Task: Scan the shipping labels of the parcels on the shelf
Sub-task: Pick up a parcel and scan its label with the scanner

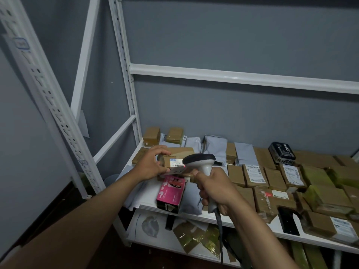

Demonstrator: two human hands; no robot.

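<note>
White steel shelf (pixel 229 218) against grey wall, crowded with brown parcels: left hand (pixel 153 165) pinches small brown parcel (pixel 174 162) above pink box (pixel 171 193), tilting its label (pixel 175 170) toward handheld scanner (pixel 202 164), gripped in right hand (pixel 215 189), fingers curled round handle, red glow on label.
</note>
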